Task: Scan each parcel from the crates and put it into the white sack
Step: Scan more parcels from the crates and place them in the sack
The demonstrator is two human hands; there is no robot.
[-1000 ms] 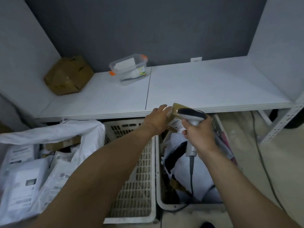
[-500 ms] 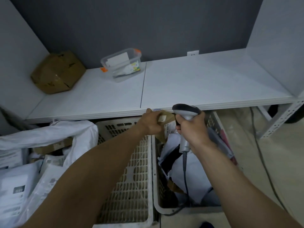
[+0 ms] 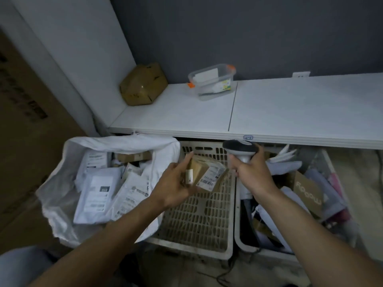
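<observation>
My left hand (image 3: 173, 184) grips a small brown cardboard parcel (image 3: 204, 172) with a white barcode label, held above the middle crate (image 3: 199, 222). My right hand (image 3: 251, 172) holds a grey and white handheld scanner (image 3: 240, 149) by its handle, just right of the parcel. The white sack (image 3: 62, 183) lies open at the left and holds several white labelled mailers. The right crate (image 3: 244, 243) is full of white and coloured parcels, with a brown box among them.
A white shelf (image 3: 269, 112) runs above the crates, carrying a brown cardboard box (image 3: 143, 84) and a clear plastic tub (image 3: 212, 80). A large cardboard carton (image 3: 27, 129) stands at the far left. The scanner's cable (image 3: 223, 280) trails on the floor.
My left hand has carried the brown parcel leftward from over the right crate to above the middle crate, near the sack. The scanner hand followed slightly, and my view swung left.
</observation>
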